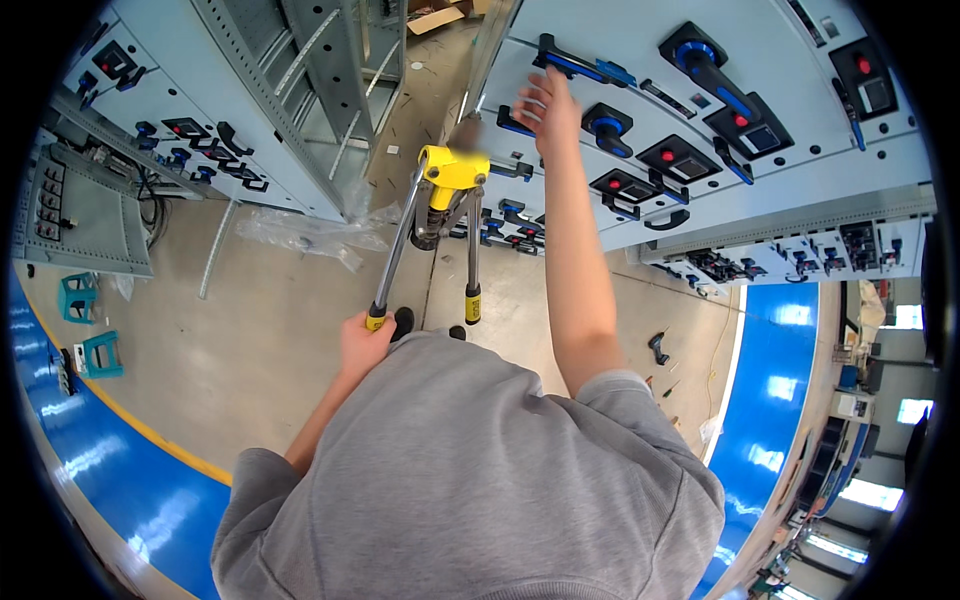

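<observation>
Beige workshop floor (270,330), metal cabinets both sides. Yellow-headed long-handled tool (455,172) is upright in front of the torso, head up, legs splayed downward; its tip is blurred. Just left on the floor: crumpled clear plastic sheet (310,232), then open cabinet frame (335,110). Right side: grey cabinet front (620,85) crowded with black-blue handles; right forearm crosses part of it. Farther out: black power tool (658,348) on the floor right, two teal stools (101,355) far left. Left hand (366,342) low, wrapped round the left leg's yellow grip end. Right arm reaches up nearly straight, right hand (546,108) just below the top black-blue handle (572,63), fingers loosely spread, not clenched; can't tell if touching.
</observation>
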Action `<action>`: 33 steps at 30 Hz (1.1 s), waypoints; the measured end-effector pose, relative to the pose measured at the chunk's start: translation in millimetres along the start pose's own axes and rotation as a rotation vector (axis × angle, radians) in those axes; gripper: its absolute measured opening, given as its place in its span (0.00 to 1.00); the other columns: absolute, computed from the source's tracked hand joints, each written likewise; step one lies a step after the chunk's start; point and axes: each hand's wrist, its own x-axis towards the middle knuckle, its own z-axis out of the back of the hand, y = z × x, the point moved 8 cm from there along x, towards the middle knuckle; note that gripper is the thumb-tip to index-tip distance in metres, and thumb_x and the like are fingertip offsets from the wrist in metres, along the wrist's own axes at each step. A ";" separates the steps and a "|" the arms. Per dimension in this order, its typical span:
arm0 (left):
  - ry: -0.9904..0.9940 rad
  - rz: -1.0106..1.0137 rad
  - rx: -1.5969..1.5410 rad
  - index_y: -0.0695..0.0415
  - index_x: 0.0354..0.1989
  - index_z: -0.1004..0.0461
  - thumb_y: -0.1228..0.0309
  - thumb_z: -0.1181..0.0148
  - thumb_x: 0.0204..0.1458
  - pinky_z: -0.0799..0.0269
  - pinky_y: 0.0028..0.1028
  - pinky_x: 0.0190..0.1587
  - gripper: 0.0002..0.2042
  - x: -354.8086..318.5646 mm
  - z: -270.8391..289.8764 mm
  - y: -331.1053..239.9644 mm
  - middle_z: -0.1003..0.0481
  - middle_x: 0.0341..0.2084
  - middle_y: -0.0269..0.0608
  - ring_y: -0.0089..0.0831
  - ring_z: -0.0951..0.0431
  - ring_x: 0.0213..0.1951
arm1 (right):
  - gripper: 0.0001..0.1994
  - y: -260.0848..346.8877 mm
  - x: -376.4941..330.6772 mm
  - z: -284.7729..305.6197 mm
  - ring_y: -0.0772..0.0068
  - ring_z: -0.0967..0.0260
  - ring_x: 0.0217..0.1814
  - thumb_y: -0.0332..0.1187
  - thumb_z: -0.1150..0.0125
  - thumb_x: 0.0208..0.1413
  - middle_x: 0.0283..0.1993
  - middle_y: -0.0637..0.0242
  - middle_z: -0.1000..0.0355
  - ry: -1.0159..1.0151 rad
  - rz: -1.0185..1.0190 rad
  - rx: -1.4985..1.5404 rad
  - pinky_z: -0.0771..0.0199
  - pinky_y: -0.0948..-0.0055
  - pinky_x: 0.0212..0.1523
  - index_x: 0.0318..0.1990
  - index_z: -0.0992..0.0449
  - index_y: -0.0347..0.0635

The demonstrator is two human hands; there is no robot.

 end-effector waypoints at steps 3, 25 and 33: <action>-0.006 -0.021 0.018 0.67 0.21 0.30 0.68 0.33 0.54 0.37 0.32 0.23 0.17 0.6 -2.4 1.3 0.34 0.12 0.40 0.19 0.36 0.20 | 0.26 3.7 14.2 -14.2 0.64 0.24 0.31 0.53 0.42 0.63 0.33 0.60 0.22 -0.040 -0.118 0.078 0.22 0.68 0.30 0.45 0.22 0.32; -0.038 0.040 -0.021 0.67 0.23 0.27 0.68 0.33 0.55 0.37 0.31 0.24 0.15 7.7 -9.5 15.2 0.32 0.12 0.37 0.19 0.35 0.20 | 0.16 2.4 40.7 -1.1 0.71 0.30 0.27 0.46 0.45 0.68 0.32 0.63 0.21 -0.111 -0.217 0.095 0.27 0.73 0.26 0.42 0.24 0.40; -0.018 0.045 -0.045 0.66 0.23 0.26 0.69 0.34 0.56 0.39 0.29 0.24 0.14 6.5 -10.6 9.4 0.31 0.14 0.31 0.17 0.35 0.21 | 0.16 8.7 35.3 -1.6 0.72 0.31 0.27 0.45 0.45 0.69 0.36 0.61 0.19 -0.136 -0.211 0.067 0.29 0.73 0.26 0.46 0.27 0.41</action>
